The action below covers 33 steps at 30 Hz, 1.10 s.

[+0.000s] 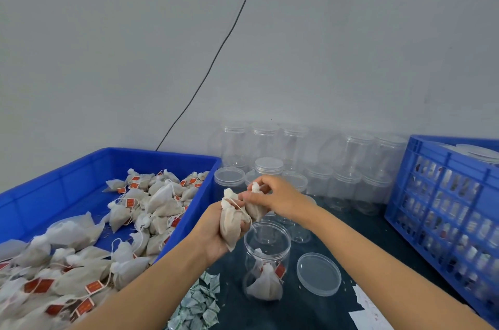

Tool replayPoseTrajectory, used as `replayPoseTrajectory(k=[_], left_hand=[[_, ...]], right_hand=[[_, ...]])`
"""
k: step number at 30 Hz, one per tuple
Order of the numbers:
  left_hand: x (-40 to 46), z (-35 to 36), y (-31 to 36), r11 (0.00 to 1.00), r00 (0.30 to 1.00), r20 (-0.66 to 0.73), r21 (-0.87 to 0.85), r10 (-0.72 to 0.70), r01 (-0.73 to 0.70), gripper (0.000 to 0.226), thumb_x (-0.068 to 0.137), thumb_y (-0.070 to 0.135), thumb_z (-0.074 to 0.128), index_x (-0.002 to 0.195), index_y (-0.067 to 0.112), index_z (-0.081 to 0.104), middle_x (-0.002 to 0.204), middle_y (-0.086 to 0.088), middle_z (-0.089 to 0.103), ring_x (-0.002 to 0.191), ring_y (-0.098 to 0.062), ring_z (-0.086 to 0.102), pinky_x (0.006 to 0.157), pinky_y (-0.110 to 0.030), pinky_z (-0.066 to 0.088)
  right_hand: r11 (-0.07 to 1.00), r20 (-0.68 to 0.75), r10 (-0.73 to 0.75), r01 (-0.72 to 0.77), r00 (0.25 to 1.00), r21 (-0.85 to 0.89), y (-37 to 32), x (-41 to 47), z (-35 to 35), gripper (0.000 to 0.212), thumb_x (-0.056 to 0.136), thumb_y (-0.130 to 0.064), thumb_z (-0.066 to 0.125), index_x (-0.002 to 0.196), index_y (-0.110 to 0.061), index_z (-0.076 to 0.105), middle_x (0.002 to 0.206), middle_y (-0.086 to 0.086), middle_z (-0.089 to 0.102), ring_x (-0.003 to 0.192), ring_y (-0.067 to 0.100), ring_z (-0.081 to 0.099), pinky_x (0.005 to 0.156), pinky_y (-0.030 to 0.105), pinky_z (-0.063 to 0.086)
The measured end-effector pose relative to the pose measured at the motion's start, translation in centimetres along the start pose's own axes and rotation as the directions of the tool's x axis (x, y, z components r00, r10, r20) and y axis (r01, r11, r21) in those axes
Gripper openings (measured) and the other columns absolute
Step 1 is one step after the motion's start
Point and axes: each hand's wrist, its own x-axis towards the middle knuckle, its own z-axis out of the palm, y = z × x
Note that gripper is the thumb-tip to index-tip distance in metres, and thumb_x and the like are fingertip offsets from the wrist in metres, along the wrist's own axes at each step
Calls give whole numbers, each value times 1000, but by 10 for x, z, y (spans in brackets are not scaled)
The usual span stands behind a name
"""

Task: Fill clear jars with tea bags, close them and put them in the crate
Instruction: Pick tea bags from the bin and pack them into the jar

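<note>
At the centre of the frame the left hand (216,232) grips a white tea bag (231,217), fingers curled round its body so the knotted top sticks up above them. Just to its right, the right hand (278,198) pinches the gathered top of a second tea bag (255,208), which hangs below its fingers and touches the first bag. A thin string runs between the two bags.

Directly below the hands an open clear jar (266,262) stands upright on the dark surface (329,310). It holds tea bags at the bottom, one showing a red tag. Its clear lid (318,274) lies flat on the surface just to the right of the jar.

A blue tray (167,161) fills the left side of the frame, holding a loose heap of tea bags (151,208) with red tags. At the bottom centre, beside the tray's corner, lies a small pile of white sachets (201,305) with green print.

Behind the hands, against the grey wall, stands a cluster of empty clear jars (348,178), many with lids on, some stacked. At the right edge sits a blue slatted crate (445,208); lidded jars show at its top and more through its slats. White paper scraps (367,313) lie at the lower right. A black cable (216,54) runs diagonally down the wall.
</note>
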Motion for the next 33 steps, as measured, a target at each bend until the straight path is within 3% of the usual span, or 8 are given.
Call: replayPoseTrajectory(k=[9,13,16,18,22,27,30,33], left_hand=[[-1,2,3,999,999,4,-4,43,-42,29,102,7,35,120,2,57,112,-22,70,91,-35,71,45,-26,56],[2,-3,7,994,987,-117,-14,109,-112,27,101,13,41,108,2,64,93,-12,75,60,-18,68,38,-19,48],[3,-4,8,991,984,-147,-72,101,-112,29,98,20,44,99,0,65,79,-11,71,49,-15,60,35,-18,43],[2,-5,8,989,987,-136,-102,90,-104,33,97,22,43,101,-1,66,80,-13,71,52,-17,60,35,-19,43],[2,-2,6,987,986,-137,-109,99,-115,28,95,21,42,96,2,64,81,-16,71,58,-20,61,43,-22,48],[3,-1,3,984,986,-115,-119,120,-134,30,99,25,39,100,3,60,83,-16,68,73,-25,66,64,-35,57],[1,0,3,986,986,-117,-105,116,-128,43,103,33,31,118,2,58,90,-19,70,77,-27,70,63,-38,60],[1,3,3,983,981,-106,-70,162,-170,50,102,31,27,132,-2,49,115,-23,58,100,-31,61,93,-46,50]], right_hand=[[983,-339,-176,147,924,-111,9,4,-9,3,86,-14,70,83,-14,68,87,2,68,77,11,58,72,26,48],[984,-200,-162,143,966,-104,11,-3,-24,12,83,-10,73,75,-18,68,73,-4,66,64,3,56,61,12,45],[961,-36,-93,80,995,-267,15,-8,-24,8,82,-14,74,79,-20,70,76,-7,65,72,7,58,73,25,48],[921,39,-66,76,997,-382,17,-11,-20,5,83,-19,74,87,-20,72,82,-9,65,72,3,55,74,24,45],[961,-256,-242,194,936,-199,4,-17,-12,7,87,-28,68,88,-22,67,88,-12,65,73,-4,54,73,18,44],[959,91,-252,261,964,-109,-24,-22,11,33,83,-49,66,100,-21,62,92,-8,60,72,-6,54,65,10,42],[939,97,-223,240,970,-247,-20,-17,22,36,80,-43,73,105,-21,59,106,-2,53,95,11,53,82,25,44],[923,76,-213,226,974,-310,-15,-16,22,28,78,-29,76,97,-25,56,104,-4,49,87,7,50,74,18,40]])
